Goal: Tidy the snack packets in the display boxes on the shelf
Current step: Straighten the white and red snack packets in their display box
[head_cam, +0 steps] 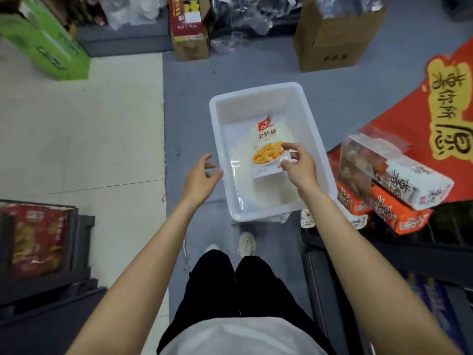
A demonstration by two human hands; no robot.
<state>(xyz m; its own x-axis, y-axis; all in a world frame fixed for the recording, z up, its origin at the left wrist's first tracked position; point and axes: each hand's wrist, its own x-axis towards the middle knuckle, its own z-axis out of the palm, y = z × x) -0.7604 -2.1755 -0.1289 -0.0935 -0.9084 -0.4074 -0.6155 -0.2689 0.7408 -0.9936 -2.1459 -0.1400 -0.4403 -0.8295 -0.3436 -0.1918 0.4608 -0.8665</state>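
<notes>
Over the bin: the right hand [298,166] pinches the near right corner of a flat white snack packet printed with orange shredded food [268,147], thumb and forefinger pressed together on it.
Packet's place: inside the white rectangular plastic bin [317,139] on the grey floor [256,70]; I cannot tell whether it lies on the bottom or hangs just above it.
Long axis: runs away from the person, red-topped end farthest, so the packet stretches forward and slightly left of the grip.
Nearer hand: the right, already on the packet; the left hand [202,175] hovers just outside the bin's left wall, fingers loosely spread, holding nothing.
Likely destination: the stacked orange and white display boxes of snacks [394,185] lie to the right of the bin, beside the right forearm.
Judgement: a lift and a swing rightward would bring the packet there.
</notes>
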